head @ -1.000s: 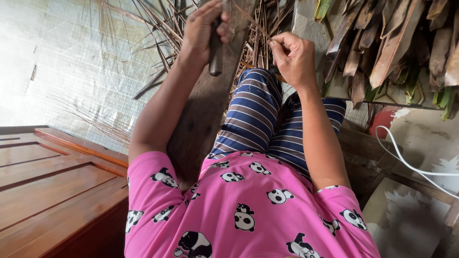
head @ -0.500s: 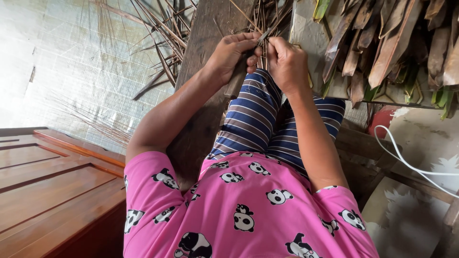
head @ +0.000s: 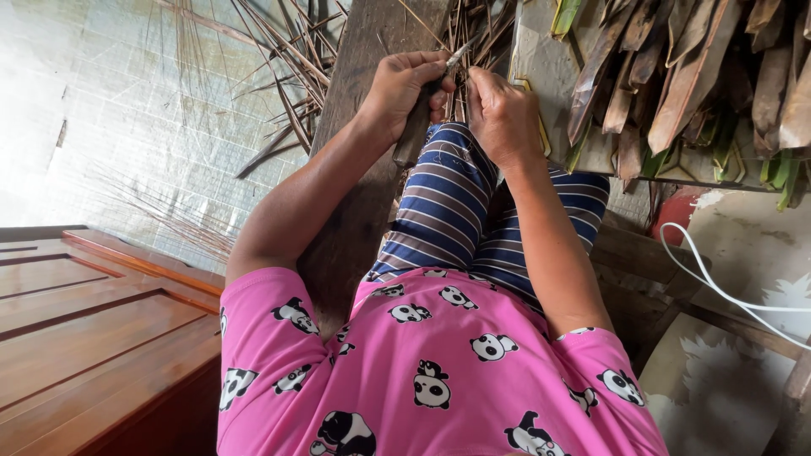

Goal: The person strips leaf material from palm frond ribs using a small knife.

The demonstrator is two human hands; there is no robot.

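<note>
1. Head view, the hands: the left hand (head: 404,91) has its fingers curled tight around the dark handle of a knife (head: 420,118), whose pale blade tip pokes out towards the other hand. The right hand (head: 504,114) sits just beside it, fingers bunched together, pinching what looks like a thin leaf rib (head: 460,105); the strip is too fine to follow along its length.

2. Head view, the risk at the blade: the blade tip lies almost against the right fingers. As I see it, one slip on a tough fibre could send the edge into a fingertip.

3. Head view, below the hands: both hands work right over the striped trousers (head: 456,211), so a dropped knife would likely fall onto the leg.

4. Head view, around them: a wooden plank (head: 359,169) runs beside the left forearm, loose sticks (head: 287,76) spread beyond it, and dried leaves (head: 676,76) are piled to the right. A strip could snag there and jerk the pinch loose.
</note>
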